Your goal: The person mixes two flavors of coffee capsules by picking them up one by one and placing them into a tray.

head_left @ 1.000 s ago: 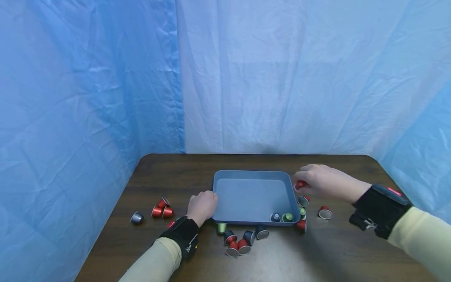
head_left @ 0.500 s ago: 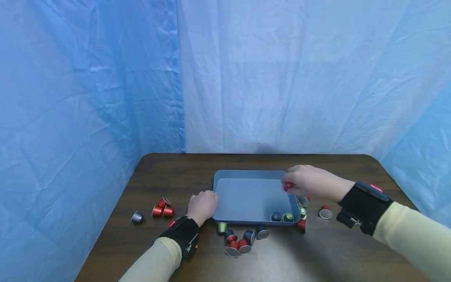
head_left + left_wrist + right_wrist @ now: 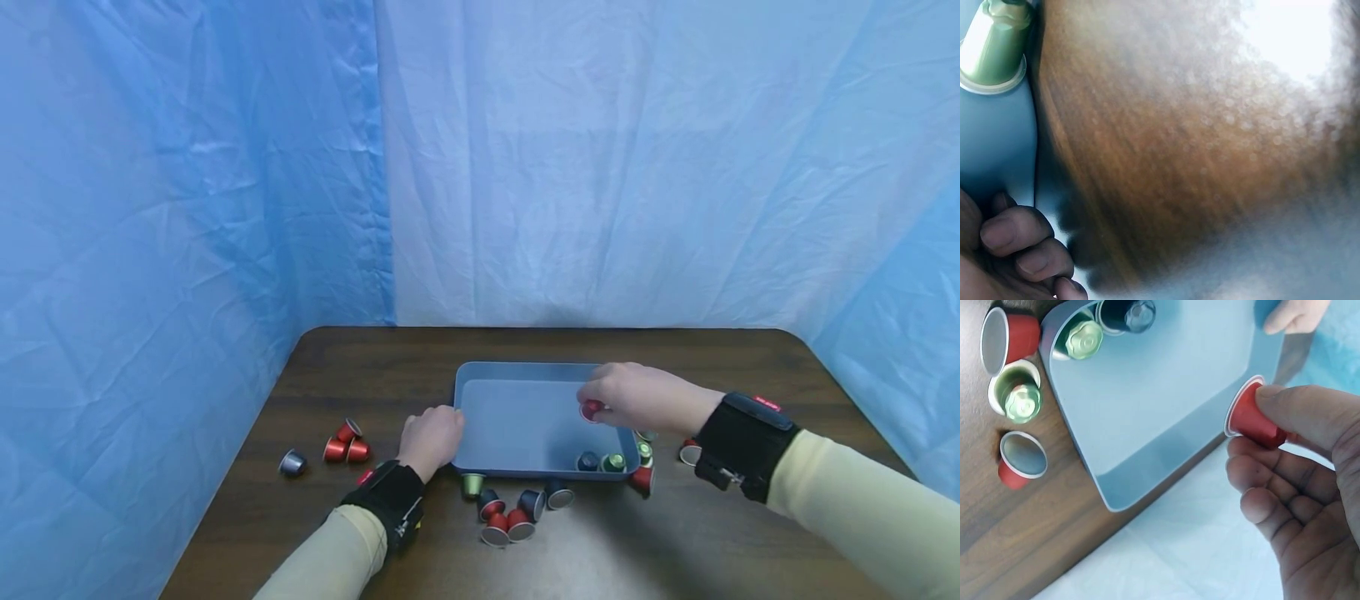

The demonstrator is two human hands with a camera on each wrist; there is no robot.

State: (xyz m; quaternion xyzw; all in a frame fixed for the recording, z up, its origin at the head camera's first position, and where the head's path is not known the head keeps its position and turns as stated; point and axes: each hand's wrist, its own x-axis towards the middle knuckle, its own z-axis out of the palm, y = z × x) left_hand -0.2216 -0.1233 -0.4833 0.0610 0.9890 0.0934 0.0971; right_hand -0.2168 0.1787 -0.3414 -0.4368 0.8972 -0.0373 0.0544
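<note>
Blue plastic sheeting [image 3: 225, 167] hangs behind and beside us, and below it sits a dark wooden table [image 3: 375, 358]. At its middle lies a shallow blue tray [image 3: 517, 417], with a dark blue capsule [image 3: 587, 461] and a green capsule [image 3: 614, 462] resting in its near right corner.

Our left hand [image 3: 431, 439] rests against the tray's near left corner, fingers curled at the rim; we cannot tell whether they actually grip it. Our right hand [image 3: 637, 398] hovers over the right part of the tray, pinching a red coffee capsule [image 3: 592, 409] between thumb and fingertips, the other fingers loosely bent beneath it, as the right wrist view shows.

Loose capsules lie scattered on the wood: a cluster of red and dark ones [image 3: 517, 512] just in front of the tray, an olive-green capsule [image 3: 472, 484] near the left hand, two red capsules [image 3: 345, 446] and a silver capsule [image 3: 292, 463] well off to the left, and a few more [image 3: 643, 467] just beside the tray's right edge.
</note>
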